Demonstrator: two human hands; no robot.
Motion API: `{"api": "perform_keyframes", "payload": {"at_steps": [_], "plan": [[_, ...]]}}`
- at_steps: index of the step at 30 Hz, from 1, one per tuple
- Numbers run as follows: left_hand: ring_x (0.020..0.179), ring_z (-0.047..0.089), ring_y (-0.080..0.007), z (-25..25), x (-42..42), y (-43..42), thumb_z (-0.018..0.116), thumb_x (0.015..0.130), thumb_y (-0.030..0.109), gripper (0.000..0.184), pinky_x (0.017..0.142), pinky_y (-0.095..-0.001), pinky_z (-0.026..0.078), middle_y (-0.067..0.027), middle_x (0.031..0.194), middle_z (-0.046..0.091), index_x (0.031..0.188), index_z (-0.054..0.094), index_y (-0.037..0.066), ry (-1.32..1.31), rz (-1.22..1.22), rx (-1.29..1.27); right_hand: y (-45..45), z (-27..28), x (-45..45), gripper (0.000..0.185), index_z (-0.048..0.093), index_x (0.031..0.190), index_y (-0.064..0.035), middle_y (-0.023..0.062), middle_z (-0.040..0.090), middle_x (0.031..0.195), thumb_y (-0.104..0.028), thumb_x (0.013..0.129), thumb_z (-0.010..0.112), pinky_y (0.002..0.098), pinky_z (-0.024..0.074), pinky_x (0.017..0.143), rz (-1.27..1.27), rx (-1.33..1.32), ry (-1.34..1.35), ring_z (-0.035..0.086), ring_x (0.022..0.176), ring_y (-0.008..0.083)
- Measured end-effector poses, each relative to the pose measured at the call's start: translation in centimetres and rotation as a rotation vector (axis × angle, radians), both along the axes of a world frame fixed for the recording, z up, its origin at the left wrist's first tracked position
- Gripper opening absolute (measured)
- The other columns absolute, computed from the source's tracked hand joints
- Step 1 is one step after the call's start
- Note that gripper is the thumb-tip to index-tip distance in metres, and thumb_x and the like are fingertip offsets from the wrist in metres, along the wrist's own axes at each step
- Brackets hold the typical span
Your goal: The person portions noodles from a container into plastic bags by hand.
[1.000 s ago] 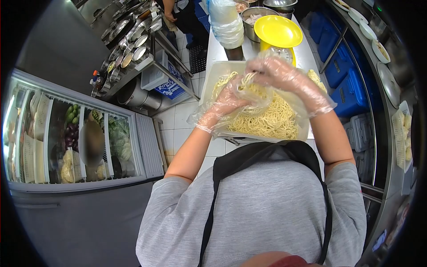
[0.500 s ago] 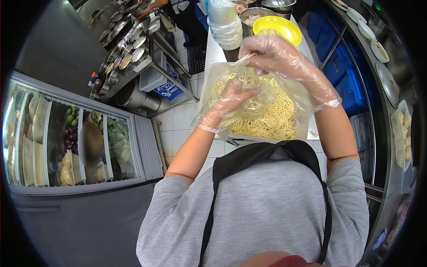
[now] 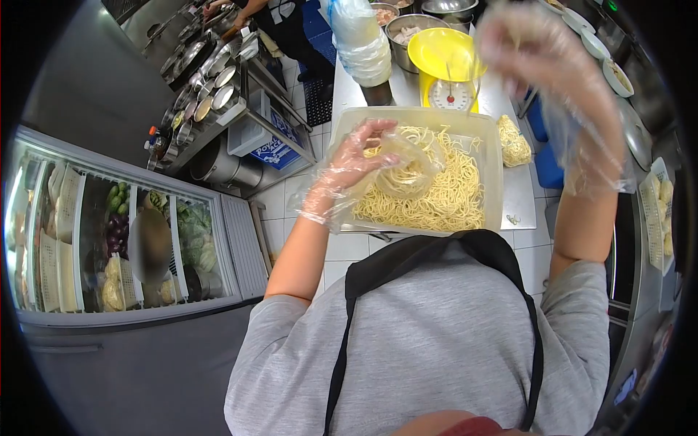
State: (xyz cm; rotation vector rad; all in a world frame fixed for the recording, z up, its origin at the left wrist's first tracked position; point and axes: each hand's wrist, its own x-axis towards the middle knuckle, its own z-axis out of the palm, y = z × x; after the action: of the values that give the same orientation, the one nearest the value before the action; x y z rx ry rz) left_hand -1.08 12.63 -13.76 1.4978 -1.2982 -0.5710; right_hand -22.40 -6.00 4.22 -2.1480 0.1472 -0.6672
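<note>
My left hand [image 3: 360, 156], in a clear plastic glove, grips the rim of a clear plastic bag [image 3: 407, 174] with noodles in it. The bag rests over a pile of loose yellow noodles [image 3: 443, 203] in a translucent rectangular tub [image 3: 493, 192]. Up at the right, my gloved right hand [image 3: 527, 54] is smeared by motion, its fingers curled; whether it holds anything is unclear. Beside it stands a kitchen scale [image 3: 451, 96] with a yellow pan [image 3: 440, 52]. Thin blurred strands show between the pan and that hand.
A filled bag of noodles [image 3: 513, 142] lies right of the tub. Behind it are a stack of plastic-wrapped containers [image 3: 363, 47] and metal bowls of meat [image 3: 407, 33]. A glass-topped fridge [image 3: 131, 232] is at left, plates [image 3: 618, 76] at right. Another person [image 3: 294, 36] stands beyond.
My right hand has moved up and right, away from the bag, uncovering the scale and the filled noodle bag. My left hand stays at the bag, slightly left of before.
</note>
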Motion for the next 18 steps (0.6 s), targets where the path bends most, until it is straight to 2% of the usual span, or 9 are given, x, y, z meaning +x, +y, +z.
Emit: {"api": "perform_keyframes", "payload": {"at_steps": [1,2,3,4,5,7,10,14,18], "plan": [[0.098,0.06,-0.0195,0.6,0.3,0.3,0.072,0.079,0.019,0.042,0.088,-0.0306,0.047,-0.0084,0.109,0.06,0.116,0.057,0.004,-0.006,0.006,0.091,0.8,-2.1,-0.2,0.005,0.064,0.087,-0.0091,-0.003,0.057,0.068,-0.012,0.084,0.066,0.0167,0.0443,0.047,-0.006,0.061,0.052,0.055,0.056,0.0031],[0.096,0.06,-0.0187,1.0,0.6,0.4,0.07,0.081,0.017,0.038,0.087,-0.0301,0.047,-0.0075,0.105,0.062,0.115,0.057,0.004,-0.013,0.011,0.184,-0.7,-4.1,0.1,0.006,0.065,0.089,-0.0085,-0.0005,0.059,0.073,-0.009,0.083,0.066,0.0158,0.0443,0.047,0.121,0.06,0.269,0.055,0.056,0.0045],[0.088,0.06,-0.0168,0.9,0.9,0.4,0.067,0.084,0.016,0.026,0.081,-0.0303,0.049,-0.006,0.098,0.063,0.106,0.059,0.004,-0.186,0.054,0.214,-0.1,-6.2,-0.3,0.013,0.065,0.093,-0.0076,0.0026,0.061,0.079,-0.007,0.08,0.067,0.0222,0.05,0.057,-0.004,0.197,0.397,0.059,0.065,0.0102],[0.088,0.06,-0.0168,0.7,1.0,0.2,0.067,0.084,0.016,0.026,0.081,-0.0303,0.049,-0.006,0.098,0.063,0.106,0.059,0.004,-0.191,0.049,0.219,0.9,-9.8,-0.4,0.02,0.065,0.096,-0.0072,0.0068,0.062,0.089,-0.015,0.078,0.07,0.0326,0.0509,0.071,-0.057,0.333,0.391,0.059,0.073,0.0137],[0.084,0.06,-0.0152,0.4,1.1,-0.1,0.064,0.086,0.015,0.02,0.077,-0.029,0.049,-0.0048,0.092,0.062,0.101,0.058,0.003,-0.153,0.056,0.189,-0.9,-12.8,0.6,0.026,0.063,0.102,-0.006,0.0115,0.063,0.096,-0.015,0.078,0.07,0.0366,0.0486,0.083,0.122,0.067,0.751,0.061,0.088,0.0218],[0.08,0.06,-0.0135,1.0,1.1,-1.2,0.061,0.089,0.014,0.014,0.073,-0.0277,0.049,-0.0035,0.086,0.062,0.096,0.058,0.002,-0.12,0.045,0.167,0.7,-18.4,1.5,0.04,0.06,0.108,-0.0037,0.0153,0.063,0.099,-0.02,0.075,0.073,0.0371,0.0466,0.084,0.16,-0.167,0.897,0.06,0.097,0.0274],[0.076,0.059,-0.0104,5.6,-0.1,-3.9,0.057,0.091,0.013,0.01,0.068,-0.0253,0.049,-0.0035,0.08,0.061,0.091,0.058,0.003,0.05,0.023,0.121,1.9,-22.1,1.8,0.043,0.058,0.111,-0.0062,0.0173,0.061,0.107,-0.029,0.077,0.071,0.0421,0.0441,0.088,0.038,-0.062,0.856,0.056,0.107,0.0333],[0.074,0.059,-0.01,10.7,-1.2,-9.2,0.055,0.091,0.012,0.008,0.063,-0.0255,0.05,-0.0038,0.08,0.063,0.089,0.058,0.005,0.13,0.132,-0.092,1.8,-24.3,0.5,0.045,0.057,0.111,-0.0081,0.0175,0.06,0.109,-0.031,0.075,0.072,0.0422,0.0439,0.088,-0.105,0.021,0.661,0.056,0.106,0.0329],[0.067,0.06,-0.0118,12.4,0.6,-14.9,0.054,0.091,0.01,0.006,0.061,-0.0239,0.049,-0.0038,0.078,0.063,0.088,0.057,0.006,0.104,0.083,-0.348,1.5,-23.9,0.2,0.042,0.058,0.107,-0.0077,0.0181,0.06,0.105,-0.031,0.075,0.073,0.0424,0.0439,0.087,-0.094,0.016,0.614,0.056,0.104,0.0338]]}}
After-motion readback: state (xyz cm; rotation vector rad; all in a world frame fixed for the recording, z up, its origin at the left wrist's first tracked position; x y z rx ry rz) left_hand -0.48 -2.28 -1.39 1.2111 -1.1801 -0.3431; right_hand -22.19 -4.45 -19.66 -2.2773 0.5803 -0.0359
